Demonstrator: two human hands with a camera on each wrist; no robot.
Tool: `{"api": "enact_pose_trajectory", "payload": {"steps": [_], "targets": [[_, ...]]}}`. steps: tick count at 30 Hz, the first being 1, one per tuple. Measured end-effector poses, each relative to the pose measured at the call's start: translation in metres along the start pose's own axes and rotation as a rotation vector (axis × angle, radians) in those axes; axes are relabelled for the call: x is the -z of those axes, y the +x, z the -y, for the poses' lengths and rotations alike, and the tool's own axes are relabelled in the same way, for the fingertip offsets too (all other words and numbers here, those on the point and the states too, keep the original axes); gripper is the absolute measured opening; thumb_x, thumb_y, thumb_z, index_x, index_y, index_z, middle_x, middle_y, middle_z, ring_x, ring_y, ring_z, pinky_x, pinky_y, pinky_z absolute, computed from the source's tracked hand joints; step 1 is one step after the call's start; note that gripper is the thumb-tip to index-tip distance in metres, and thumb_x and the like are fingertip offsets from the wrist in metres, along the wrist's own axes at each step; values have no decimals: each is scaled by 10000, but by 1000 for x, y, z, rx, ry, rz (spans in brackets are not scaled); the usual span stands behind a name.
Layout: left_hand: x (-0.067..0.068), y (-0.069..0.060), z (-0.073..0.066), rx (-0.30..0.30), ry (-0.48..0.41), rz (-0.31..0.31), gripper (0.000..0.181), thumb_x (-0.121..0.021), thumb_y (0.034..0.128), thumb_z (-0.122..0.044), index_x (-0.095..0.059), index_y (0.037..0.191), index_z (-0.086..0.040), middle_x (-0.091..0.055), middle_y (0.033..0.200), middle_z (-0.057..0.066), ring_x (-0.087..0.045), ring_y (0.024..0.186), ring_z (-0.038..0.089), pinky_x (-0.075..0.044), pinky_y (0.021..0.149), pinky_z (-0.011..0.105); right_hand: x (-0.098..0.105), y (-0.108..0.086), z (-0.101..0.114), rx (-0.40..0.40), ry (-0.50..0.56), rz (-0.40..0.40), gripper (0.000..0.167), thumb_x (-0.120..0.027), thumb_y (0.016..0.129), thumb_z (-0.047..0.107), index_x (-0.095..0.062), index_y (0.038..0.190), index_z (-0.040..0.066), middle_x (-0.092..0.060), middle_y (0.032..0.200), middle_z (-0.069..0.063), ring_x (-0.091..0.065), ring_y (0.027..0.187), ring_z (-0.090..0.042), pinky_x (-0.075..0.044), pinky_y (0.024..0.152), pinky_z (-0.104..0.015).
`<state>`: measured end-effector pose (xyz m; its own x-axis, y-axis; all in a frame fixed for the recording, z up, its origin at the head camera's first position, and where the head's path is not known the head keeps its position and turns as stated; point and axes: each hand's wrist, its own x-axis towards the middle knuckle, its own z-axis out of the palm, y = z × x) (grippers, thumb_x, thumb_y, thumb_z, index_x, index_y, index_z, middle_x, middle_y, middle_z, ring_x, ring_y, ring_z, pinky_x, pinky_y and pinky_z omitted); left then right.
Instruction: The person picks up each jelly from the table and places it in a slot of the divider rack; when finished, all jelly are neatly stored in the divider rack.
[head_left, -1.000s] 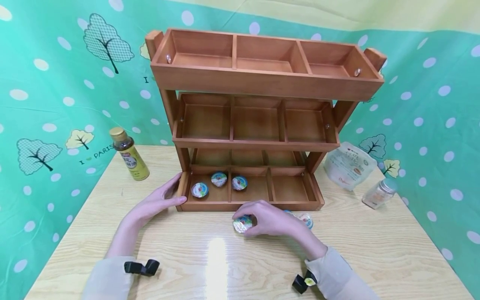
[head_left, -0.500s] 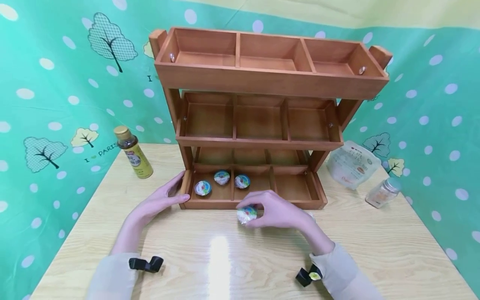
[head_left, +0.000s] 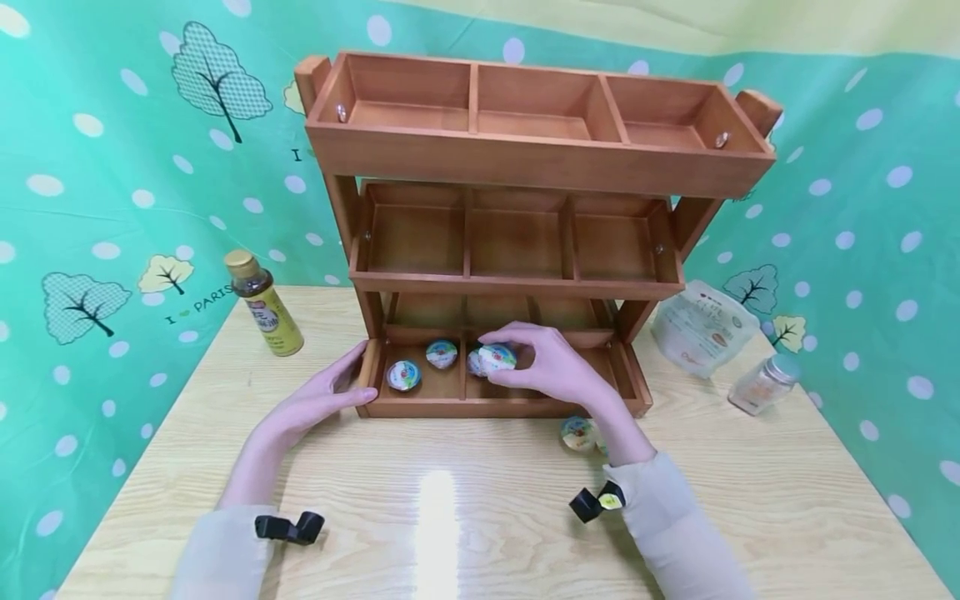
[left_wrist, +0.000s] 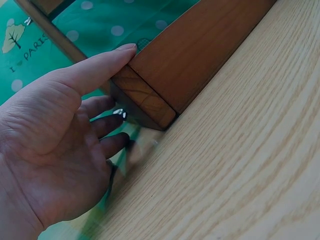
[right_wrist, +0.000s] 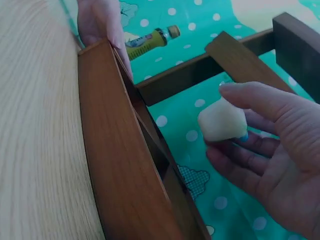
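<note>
Cup with a printed foil lid point(head_left: 497, 358) sits between the thumb and fingers of the right hand point(head_left: 553, 364), near the centre of the head frame. Right-hand grip: pinch, thumb nearer the lower edge of frame, fingers on the far side.

Key relation: held cup lies at the fingertips, left of the palm, over the middle compartment point(head_left: 482, 389) of the bottom tray point(head_left: 420, 409). Lid faces up toward the head camera; cup is squat, no clear long axis, tapered pale body in right wrist view. It partly covers a resting cup point(head_left: 473, 364) in that compartment; touching or just above, can't tell. Right hand is the near one; left hand point(head_left: 322, 397) is well apart, center-left of frame.

Left hand holds no cup. Thumb touches the front corner of the tray's end, other fingers loosely bent along the outer side; pressure can't be judged.

Two more cups, front one point(head_left: 403, 375) and rear one point(head_left: 442, 354), lie in the left compartment, apart. Below the tray, lower right of centre, a loose cup point(head_left: 577, 434) is on the table point(head_left: 352, 483), another mostly hidden by the right wrist.

Yellow-labelled bottle point(head_left: 273, 319) stands left; clear pouch point(head_left: 703, 329) and lidded glass jar point(head_left: 763, 386), right.
</note>
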<state>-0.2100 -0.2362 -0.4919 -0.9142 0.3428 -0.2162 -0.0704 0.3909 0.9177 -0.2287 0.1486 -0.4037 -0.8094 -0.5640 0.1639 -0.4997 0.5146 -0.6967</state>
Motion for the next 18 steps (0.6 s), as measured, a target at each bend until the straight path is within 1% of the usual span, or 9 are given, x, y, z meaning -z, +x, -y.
{"api": "enact_pose_trajectory", "payload": {"steps": [3, 6, 8, 10, 15, 18], "targets": [[0, 1, 0, 8, -8, 6, 905, -658, 1000, -368, -52, 1670, -315, -2, 1761, 82, 24, 1624, 394, -66, 1284, 665, -1, 5, -7, -36, -7, -19, 457, -821, 886, 283, -706, 1314, 173, -721, 1256, 30, -639, 1102, -164, -568, 920, -392], [1, 0, 0, 10, -9, 7, 903, -655, 1004, -365, -46, 1670, -317, 5, 1760, 84, 23, 1623, 397, -67, 1283, 666, -1, 7, -15, -67, -14, -43, 459, -825, 880, 231, -706, 1309, 118, -730, 1237, -15, -644, 1084, -207, -582, 917, -461], [1, -1, -1, 7, -13, 6, 902, -653, 1005, -360, -43, 1669, -319, 10, 1761, 81, 25, 1623, 396, -66, 1283, 667, 0, 7, -19, -87, -17, -53, 461, -827, 877, 212, -705, 1308, 101, -729, 1246, -40, -650, 1093, -224, -583, 933, -500], [1, -2, -2, 8, -13, 6, 905, -655, 1005, -359, -41, 1668, -322, 13, 1761, 78, 27, 1623, 395, -64, 1283, 666, 2, 7, -24, -106, -29, -59, 469, -825, 878, 237, -705, 1310, 96, -725, 1264, -53, -656, 1108, -231, -580, 946, -524], [1, -2, -3, 16, -8, 10, 910, -660, 999, -378, -42, 1666, -336, 11, 1761, 72, 35, 1624, 389, -60, 1281, 671, 3, 6, -33, -137, -62, -76, 474, -830, 871, 261, -714, 1297, 88, -721, 1287, -72, -669, 1166, -246, -579, 969, -509], [0, -1, -2, 16, -9, 10, 912, -661, 998, -381, -43, 1667, -333, 10, 1761, 75, 36, 1624, 390, -60, 1280, 672, 2, 6, -36, -150, -81, -72, 470, -832, 869, 252, -717, 1293, 85, -713, 1288, -86, -668, 1159, -258, -583, 961, -500]]}}
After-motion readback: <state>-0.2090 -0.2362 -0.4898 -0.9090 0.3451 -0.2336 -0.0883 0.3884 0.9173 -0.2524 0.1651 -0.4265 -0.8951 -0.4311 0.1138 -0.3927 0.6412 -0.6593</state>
